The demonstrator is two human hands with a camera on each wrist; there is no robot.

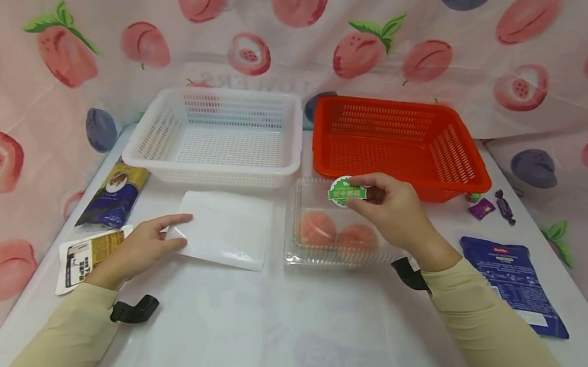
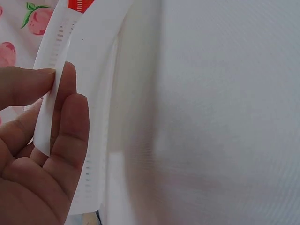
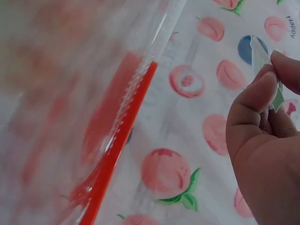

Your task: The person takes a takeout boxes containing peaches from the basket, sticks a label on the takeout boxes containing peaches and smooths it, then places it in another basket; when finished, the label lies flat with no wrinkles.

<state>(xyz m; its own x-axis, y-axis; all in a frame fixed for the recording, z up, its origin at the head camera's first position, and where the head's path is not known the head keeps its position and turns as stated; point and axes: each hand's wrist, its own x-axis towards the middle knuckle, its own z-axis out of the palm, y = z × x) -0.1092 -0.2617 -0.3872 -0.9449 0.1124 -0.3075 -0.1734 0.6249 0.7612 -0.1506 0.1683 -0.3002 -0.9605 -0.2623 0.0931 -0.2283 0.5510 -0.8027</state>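
Observation:
Between thumb and fingers, my left hand [image 1: 148, 245] pinches the left edge of a white glossy sheet [image 1: 224, 230]; the left wrist view shows the sheet [image 2: 47, 117] between thumb and fingers. My right hand [image 1: 394, 210] pinches a round green and white sticker [image 1: 347, 192] by its right edge. In the right wrist view the sticker [image 3: 260, 58] appears nearly edge-on. Below the sticker stands a clear plastic clamshell box [image 1: 290, 256], its lid down, with two peaches [image 1: 317, 229] visible inside.
Behind stand a white basket [image 1: 290, 166] and a red basket [image 1: 322, 165]. To the left lie a blue and gold bag [image 1: 115, 191] and a white and gold packet [image 1: 79, 261]. On the right are a dark blue pouch [image 1: 516, 279] and small purple candies [image 1: 482, 209].

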